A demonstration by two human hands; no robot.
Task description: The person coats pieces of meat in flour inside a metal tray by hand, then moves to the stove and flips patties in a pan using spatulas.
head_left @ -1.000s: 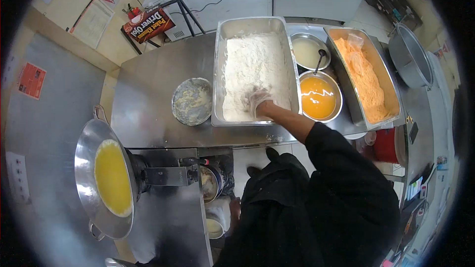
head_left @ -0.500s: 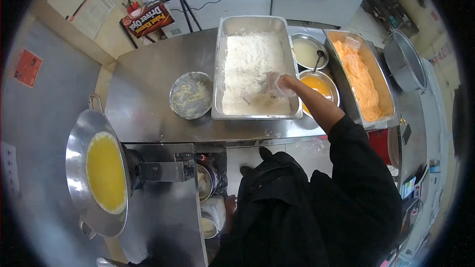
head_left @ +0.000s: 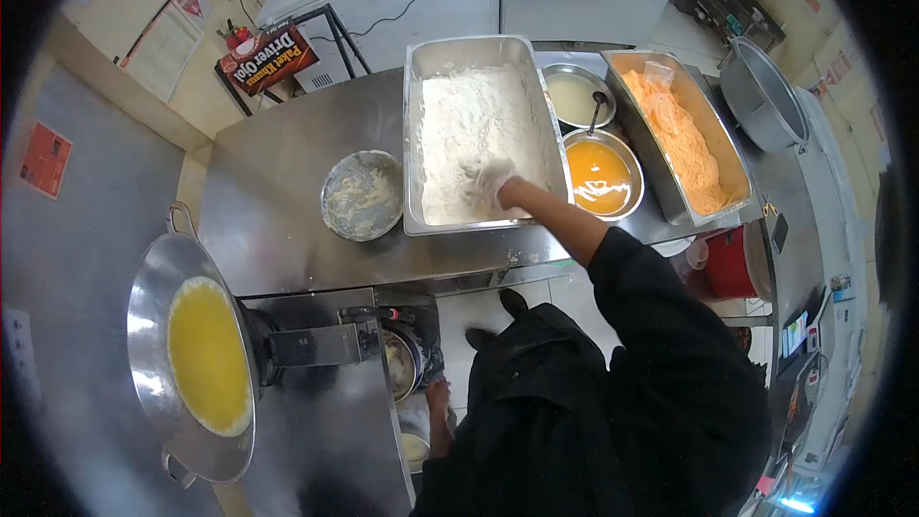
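Note:
My right hand [head_left: 495, 182], in a clear plastic glove, reaches into the white flour [head_left: 474, 124] near the front of a deep metal tray [head_left: 414, 168]; its fingers are blurred and partly hidden by flour. Low in the view, my left hand [head_left: 437, 396] hangs beside the lower counter, above white buckets, its fingers too small to read. Left of the tray sits a round pan [head_left: 362, 195] coated with pale residue. On the tray's right are a bowl of orange liquid [head_left: 600, 177], a bowl of pale liquid [head_left: 571, 98] with a black ladle [head_left: 597, 107], and a tray of orange crumbs [head_left: 694, 144].
A large wok [head_left: 153, 297] of yellow liquid stands on a burner over the lower counter [head_left: 325, 421] at left. A big grey pot [head_left: 764, 96] is at the back right, and a red container [head_left: 732, 263] sits below the steel table [head_left: 278, 182].
My right hand has moved from the tray's right side back toward the front middle of the flour. The camera view has shifted slightly. My left hand shows more clearly beside the lower counter.

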